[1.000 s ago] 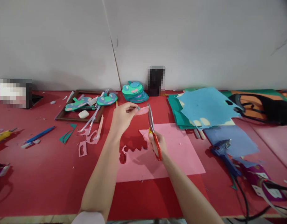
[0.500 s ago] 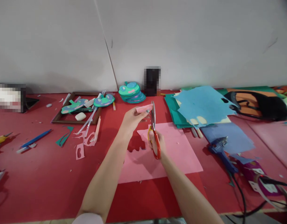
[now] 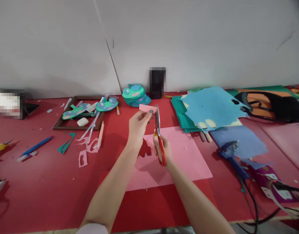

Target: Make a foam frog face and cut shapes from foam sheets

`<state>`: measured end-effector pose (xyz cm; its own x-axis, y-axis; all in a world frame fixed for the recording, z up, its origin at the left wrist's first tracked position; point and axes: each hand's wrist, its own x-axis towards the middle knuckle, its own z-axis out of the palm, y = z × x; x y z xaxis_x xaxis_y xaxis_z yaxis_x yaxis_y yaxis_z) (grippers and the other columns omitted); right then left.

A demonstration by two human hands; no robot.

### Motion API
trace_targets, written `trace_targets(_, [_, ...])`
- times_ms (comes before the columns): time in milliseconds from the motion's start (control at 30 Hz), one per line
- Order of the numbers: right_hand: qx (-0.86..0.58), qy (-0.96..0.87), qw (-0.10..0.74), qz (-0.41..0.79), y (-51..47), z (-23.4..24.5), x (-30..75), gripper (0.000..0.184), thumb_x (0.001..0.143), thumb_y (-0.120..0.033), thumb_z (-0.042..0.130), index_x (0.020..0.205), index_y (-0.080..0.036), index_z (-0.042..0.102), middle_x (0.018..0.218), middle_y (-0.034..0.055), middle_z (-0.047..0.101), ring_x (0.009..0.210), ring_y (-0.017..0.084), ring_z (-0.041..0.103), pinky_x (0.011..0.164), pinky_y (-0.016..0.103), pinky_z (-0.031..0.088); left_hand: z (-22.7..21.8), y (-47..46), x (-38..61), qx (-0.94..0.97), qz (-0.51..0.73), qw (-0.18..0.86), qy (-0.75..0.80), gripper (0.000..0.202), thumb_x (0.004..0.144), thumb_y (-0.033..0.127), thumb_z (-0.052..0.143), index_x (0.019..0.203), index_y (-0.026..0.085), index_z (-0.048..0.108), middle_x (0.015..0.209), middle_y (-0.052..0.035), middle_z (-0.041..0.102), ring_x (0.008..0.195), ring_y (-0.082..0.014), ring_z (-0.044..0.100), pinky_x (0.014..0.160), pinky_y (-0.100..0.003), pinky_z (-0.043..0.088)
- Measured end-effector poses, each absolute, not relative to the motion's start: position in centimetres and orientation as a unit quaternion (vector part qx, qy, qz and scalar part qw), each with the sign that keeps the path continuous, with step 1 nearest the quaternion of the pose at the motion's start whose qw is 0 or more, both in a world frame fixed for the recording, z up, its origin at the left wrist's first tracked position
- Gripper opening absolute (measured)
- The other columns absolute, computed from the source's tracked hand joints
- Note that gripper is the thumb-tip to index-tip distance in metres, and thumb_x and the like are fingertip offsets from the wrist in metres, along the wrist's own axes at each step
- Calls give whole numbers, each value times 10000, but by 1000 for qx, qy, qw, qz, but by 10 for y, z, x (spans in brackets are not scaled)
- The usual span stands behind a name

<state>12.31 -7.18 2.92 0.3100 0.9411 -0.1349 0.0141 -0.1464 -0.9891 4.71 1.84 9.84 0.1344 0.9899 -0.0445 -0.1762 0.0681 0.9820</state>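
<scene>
A craft workshop, with scissors [image 3: 158, 122], glue gun [image 3: 235, 160].

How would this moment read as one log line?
left hand: pinching pink strip; right hand: holding red-handled scissors; pink sheet: lying beneath, edge cut

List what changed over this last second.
The left hand moved right toward the scissors, its grip now nearer the cutting end of the pink strip. Unchanged: the right hand holds the scissors; the large pink sheet lies on the table.

1 camera (head-worn) looks forward and down over the table [image 3: 42, 195].
</scene>
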Motion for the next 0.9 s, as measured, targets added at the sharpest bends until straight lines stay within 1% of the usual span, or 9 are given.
trace_targets(200, [-568, -382, 547, 481, -71, 27, 120, 401, 811, -580, 473, 671, -211, 399, 473, -70, 379, 367, 71, 364, 357, 204, 297, 104, 19, 44, 512, 494, 547, 440, 235, 727, 403, 646, 819, 190, 686, 824, -36, 695, 742, -143, 646, 621, -228, 513])
trace_targets(367, [-540, -367, 571, 499, -71, 23, 120, 374, 810, -580, 476, 743, -216, 427, 479, -82, 359, 356, 63, 349, 345, 190, 285, 104, 18, 45, 545, 486, 529, 433, 200, 734, 357, 642, 814, 180, 687, 836, -43, 702, 751, -147, 646, 676, -247, 517])
trace_targets(533, [-537, -369, 575, 495, -70, 20, 121, 370, 824, -571, 462, 737, -213, 429, 473, -81, 354, 352, 57, 343, 353, 189, 276, 106, 15, 47, 566, 487, 512, 424, 150, 753, 295, 619, 809, 171, 682, 835, -48, 708, 796, -158, 654, 749, -269, 514])
trace_targets(733, [-542, -369, 578, 486, -71, 20, 121, 371, 836, -571, 443, 733, -215, 440, 478, -71, 368, 362, 65, 357, 355, 198, 274, 105, 13, 51, 556, 494, 528, 410, 147, 764, 288, 609, 817, 168, 677, 831, -55, 712, 789, -170, 669, 773, -304, 527])
trace_targets(900, [-546, -358, 582, 484, -69, 18, 121, 396, 814, -599, 455, 720, -214, 445, 479, -67, 377, 358, 64, 341, 340, 201, 252, 104, 10, 54, 549, 506, 526, 408, 113, 777, 237, 585, 809, 164, 666, 879, -61, 710, 789, -154, 666, 764, -286, 527])
